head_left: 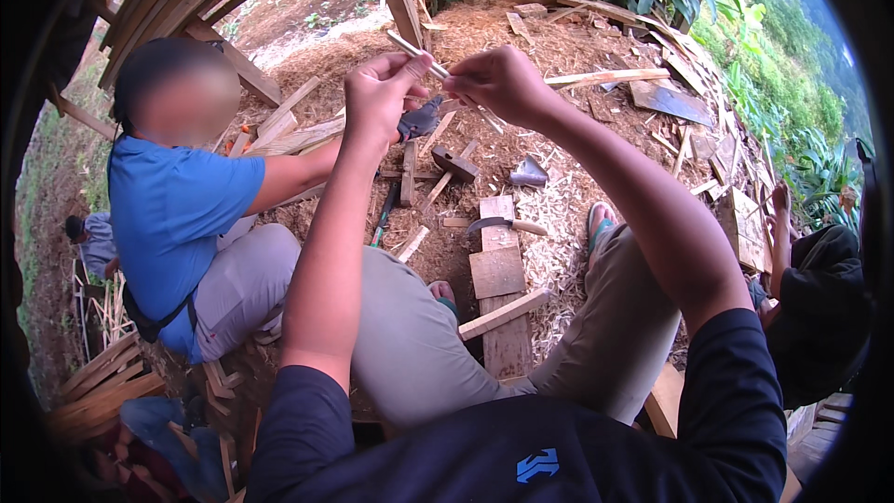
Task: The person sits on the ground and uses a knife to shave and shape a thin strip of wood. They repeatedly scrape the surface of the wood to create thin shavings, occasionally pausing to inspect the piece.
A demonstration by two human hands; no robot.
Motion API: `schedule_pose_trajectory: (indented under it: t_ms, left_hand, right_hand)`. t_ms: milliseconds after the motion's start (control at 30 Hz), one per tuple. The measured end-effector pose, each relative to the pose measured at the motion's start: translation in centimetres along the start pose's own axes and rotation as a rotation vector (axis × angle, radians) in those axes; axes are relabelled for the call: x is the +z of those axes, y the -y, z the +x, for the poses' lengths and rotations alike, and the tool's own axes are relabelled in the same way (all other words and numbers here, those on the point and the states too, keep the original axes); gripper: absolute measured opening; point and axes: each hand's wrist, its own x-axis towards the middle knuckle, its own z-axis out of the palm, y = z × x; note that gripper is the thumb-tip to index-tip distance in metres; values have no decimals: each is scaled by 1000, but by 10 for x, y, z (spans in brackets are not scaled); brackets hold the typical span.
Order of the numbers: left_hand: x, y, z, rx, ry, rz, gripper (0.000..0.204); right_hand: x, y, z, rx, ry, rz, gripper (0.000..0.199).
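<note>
Raised in front of me, a thin, pale stick (439,69) slants down from upper left to lower right. My left hand (384,93) pinches it near its upper end between thumb and fingers. Further along, the fingertips of my right hand (503,84) are closed on the same stick. Below, between my knees, a curved knife (491,224) with a wooden handle lies across a wooden plank (499,237). A flat wooden block (497,272) and a squared stick (504,314) rest lower on that plank.
At left crouches a person in a blue shirt (177,214), one dark-gloved hand (420,119) reaching behind my left forearm. A mallet-like wooden tool (454,165) and bent metal piece (529,172) lie among wood shavings (568,214). Another person (824,307) sits at far right.
</note>
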Motion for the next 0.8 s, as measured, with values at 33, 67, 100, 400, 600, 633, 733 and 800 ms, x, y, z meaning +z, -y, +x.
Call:
schedule_pose_trajectory:
  t_ms: [33, 67, 100, 400, 600, 633, 733, 800]
  left_hand:
    - [2, 1, -1, -13, 25, 18, 29]
    - [5, 1, -3, -27, 49, 37, 30]
    - [7, 1, -3, -38, 74, 56, 31]
    - [8, -5, -5, 16, 14, 41, 29]
    - [-1, -7, -3, 16, -116, -53, 27]
    - [-2, -8, -2, 15, -135, -59, 25]
    - [-5, -10, -1, 31, -182, -101, 24]
    - [-6, -10, 1, 32, -210, -123, 25]
  right_hand:
    - [2, -2, 0, -25, -18, 5, 20]
    - [3, -3, 0, -51, -36, 9, 20]
    - [3, -3, 0, -49, -44, 3, 20]
    - [2, 0, 0, -2, 11, 52, 22]
    - [2, 2, -1, 50, 120, 43, 22]
    - [3, 2, -1, 59, 136, 44, 22]
    - [4, 0, -2, 76, 162, 53, 22]
    - [4, -3, -2, 74, 168, 55, 22]
